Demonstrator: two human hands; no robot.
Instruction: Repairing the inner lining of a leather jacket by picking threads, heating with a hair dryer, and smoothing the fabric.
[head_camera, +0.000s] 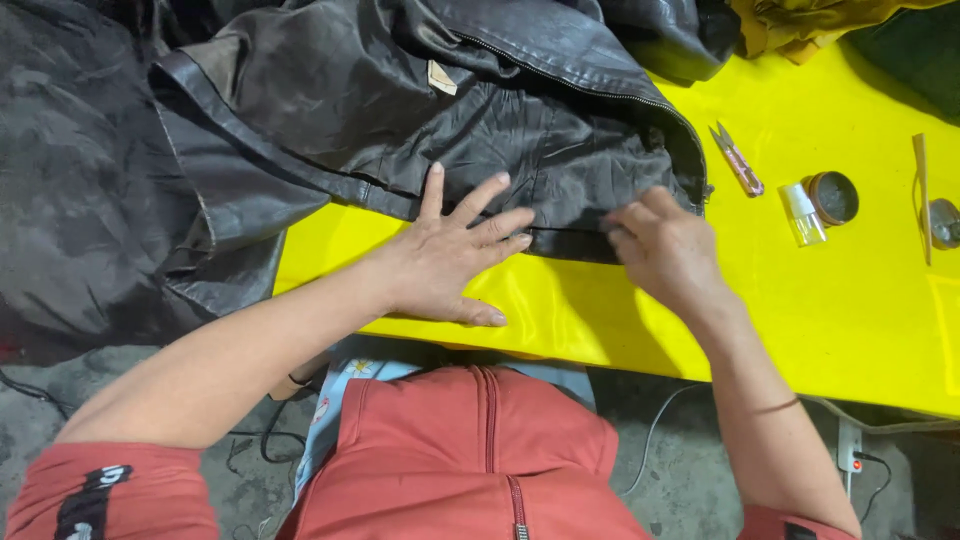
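Left hand (455, 255) lies flat, grip apart, on the black jacket (420, 120); right hand (665, 250) seemingly pinches its hem.

A bright yellow tabletop (860, 320) carries everything here. A black leather jacket (400, 110) is spread across its far left part and hangs off the left edge. To the right lie small thread snips (737, 160), a little clear bottle (803, 214) just beside a round dark tin (833, 197), and a thin wooden stick (921, 195). Mustard-coloured cloth (800, 25) is heaped at the far edge.
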